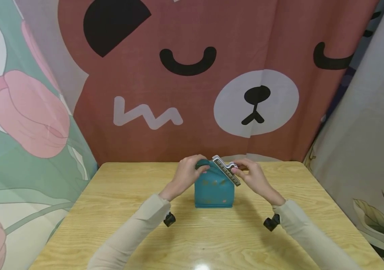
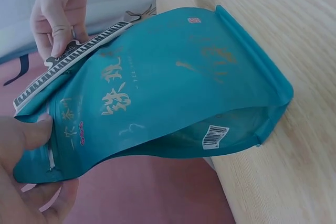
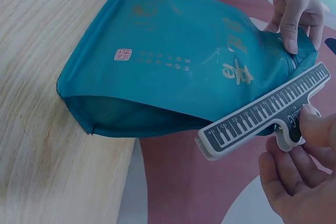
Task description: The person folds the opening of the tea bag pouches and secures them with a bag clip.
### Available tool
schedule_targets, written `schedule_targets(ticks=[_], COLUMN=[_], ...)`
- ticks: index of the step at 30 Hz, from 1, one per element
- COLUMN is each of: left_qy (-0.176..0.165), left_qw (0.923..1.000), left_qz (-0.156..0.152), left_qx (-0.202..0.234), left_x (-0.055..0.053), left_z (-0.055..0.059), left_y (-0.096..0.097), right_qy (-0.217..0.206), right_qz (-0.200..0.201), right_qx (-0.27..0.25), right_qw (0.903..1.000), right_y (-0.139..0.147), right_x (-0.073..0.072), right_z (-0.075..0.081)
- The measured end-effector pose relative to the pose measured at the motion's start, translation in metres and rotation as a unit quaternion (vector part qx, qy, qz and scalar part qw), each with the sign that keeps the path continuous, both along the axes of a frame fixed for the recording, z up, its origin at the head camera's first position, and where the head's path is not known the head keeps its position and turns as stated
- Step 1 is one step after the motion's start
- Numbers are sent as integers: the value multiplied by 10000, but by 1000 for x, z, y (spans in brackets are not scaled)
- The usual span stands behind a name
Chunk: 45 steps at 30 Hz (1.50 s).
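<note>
The teal pouch (image 2: 173, 87) is showing gold Chinese characters down its front, too slanted to read surely, beside a small red seal stamp (image 3: 122, 54) and a white barcode label (image 2: 215, 136) near its bottom fold. The bag clip (image 3: 265, 113) is carrying ruler marks with tiny numerals, 14 and 13 among them, and unreadable script lettering on its handle.

**A makeshift recording corner in a home**

A small wooden table (image 1: 111, 225) stands boxed in by hung fabric: a cartoon bear curtain (image 1: 192, 75) behind, a tulip-print cloth (image 1: 26, 112) on the left and a grey drape (image 1: 370, 123) on the right. No fixed furniture or walls show.
</note>
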<state>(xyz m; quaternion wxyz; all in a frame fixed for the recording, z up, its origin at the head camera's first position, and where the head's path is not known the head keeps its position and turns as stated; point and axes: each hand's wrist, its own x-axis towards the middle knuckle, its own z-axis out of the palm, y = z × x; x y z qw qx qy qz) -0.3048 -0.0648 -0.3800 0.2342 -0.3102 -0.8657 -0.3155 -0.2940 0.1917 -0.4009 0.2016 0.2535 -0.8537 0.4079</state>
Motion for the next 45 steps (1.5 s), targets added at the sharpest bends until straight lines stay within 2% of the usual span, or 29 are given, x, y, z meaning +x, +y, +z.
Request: schedule_targets(ticks=[5, 12, 18, 27, 36, 45], left_qy=[-54, -204, -152, -285, -79, -182], left_qw=[10000, 9997, 9997, 9995, 9999, 9998], left_qz=[-27, -143, -195, -119, -125, -73], left_qx=[-28, -82, -28, -9, 14, 51], left_x=[1, 2, 1, 1, 0, 0], left_z=[1, 4, 5, 4, 5, 5], left_y=[0, 0, 0, 1, 2, 1], right_qy=[220, 1160, 1719, 2055, 2429, 2353], right_qz=[-161, -560, -619, -642, -545, -613], right_qx=[-88, -182, -140, -56, 49, 142], right_qw=[9996, 9915, 9831, 9765, 9685, 9699], right_y=[-3, -9, -12, -15, -20, -25], right_x=[1, 0, -2, 1, 1, 3], right_z=[0, -4, -5, -4, 0, 3])
